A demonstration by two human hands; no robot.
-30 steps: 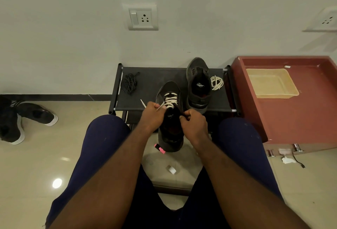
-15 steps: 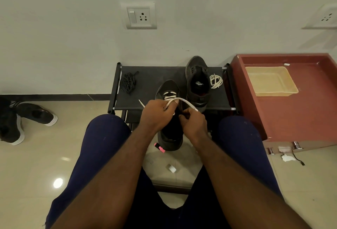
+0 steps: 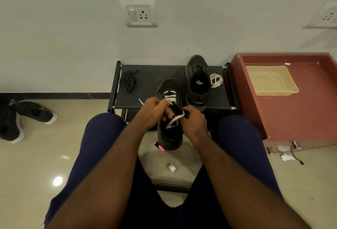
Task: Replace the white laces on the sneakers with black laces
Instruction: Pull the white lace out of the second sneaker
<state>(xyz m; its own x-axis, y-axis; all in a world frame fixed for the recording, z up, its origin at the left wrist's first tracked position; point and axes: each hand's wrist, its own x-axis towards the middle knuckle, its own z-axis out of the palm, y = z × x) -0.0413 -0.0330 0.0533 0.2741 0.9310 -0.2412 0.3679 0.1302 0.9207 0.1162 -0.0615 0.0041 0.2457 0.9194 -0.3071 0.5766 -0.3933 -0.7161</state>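
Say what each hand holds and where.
Left hand grips the white lace near its free end, tip poking out. Right hand pinches a slack loop of that lace over the near sneaker.

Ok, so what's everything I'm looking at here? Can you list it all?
rack: one, black, against the wall
near sneaker: one, black, front edge of the rack
threaded white lace: one, white, in the near sneaker, partly pulled loose
far sneaker: one, black, unlaced, right side of the rack
loose white lace: one, white, coiled right of the far sneaker
black laces: one bundle, black, left side of the rack
cabinet: one, red, right of the rack
tray: one, beige, on the cabinet
wall sockets: two, white, on the wall
other shoes: two, black with white soles, floor at left
left hand: one, grips the lace's end
right hand: one, pinches a pulled-out loop
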